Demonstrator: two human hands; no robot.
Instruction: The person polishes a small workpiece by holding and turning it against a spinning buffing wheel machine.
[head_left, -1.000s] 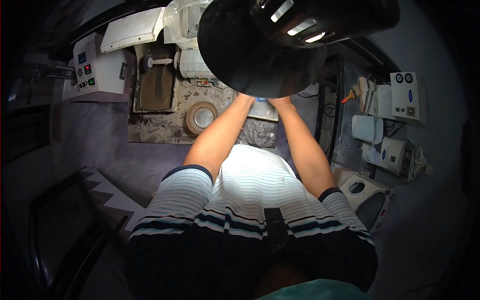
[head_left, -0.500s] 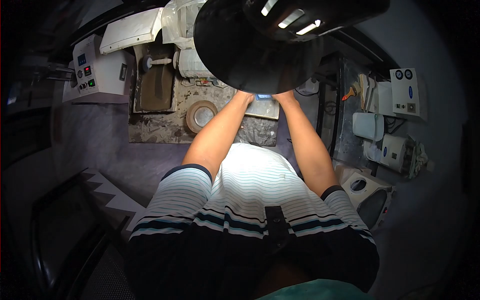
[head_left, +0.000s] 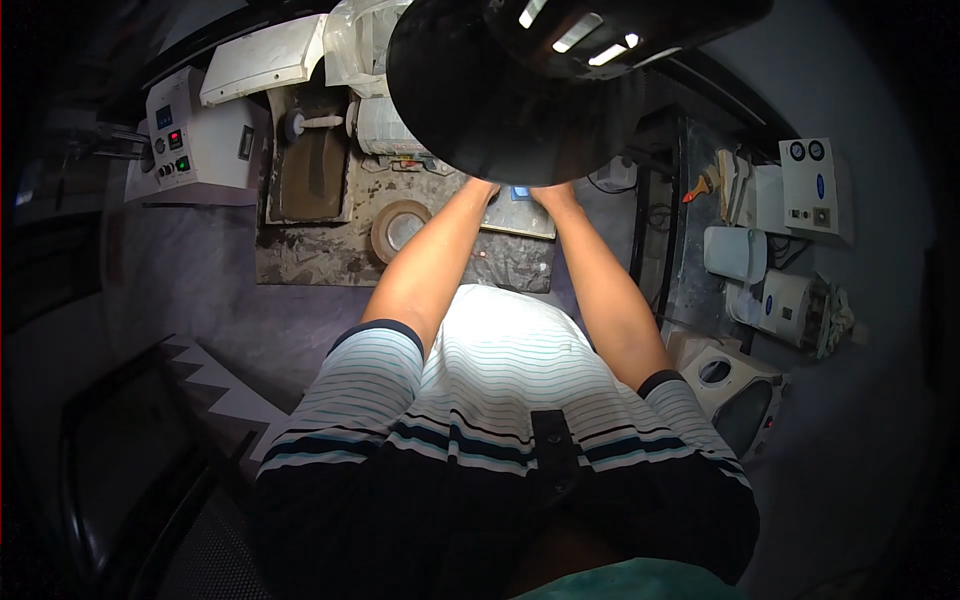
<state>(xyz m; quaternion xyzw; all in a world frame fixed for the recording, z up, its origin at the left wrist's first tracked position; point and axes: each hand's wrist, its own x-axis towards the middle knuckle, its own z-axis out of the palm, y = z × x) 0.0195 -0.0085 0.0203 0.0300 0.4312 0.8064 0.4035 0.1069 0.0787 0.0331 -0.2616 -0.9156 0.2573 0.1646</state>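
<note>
A black lamp shade (head_left: 500,110) hangs over the work spot and hides most of both hands. Only the wrist end of my left hand (head_left: 484,188) shows under its rim; the fingers are out of sight. My right hand (head_left: 554,193) is covered in the same way, so what either hand holds cannot be seen. Between the wrists a small blue piece (head_left: 520,193) peeks out, its kind unclear. Both hands are over a pale flat tray or board (head_left: 530,222) at the bench's front edge.
A round dish with a brown rim (head_left: 384,236) sits left of my left forearm. Further left are a bench motor with a polishing wheel (head_left: 294,126) and a white control box (head_left: 215,150). Brushes (head_left: 703,187) and a white tub (head_left: 735,253) stand on the right bench.
My right wrist and forearm have shifted slightly left, closer to my left wrist. My left arm has moved a little left too.
</note>
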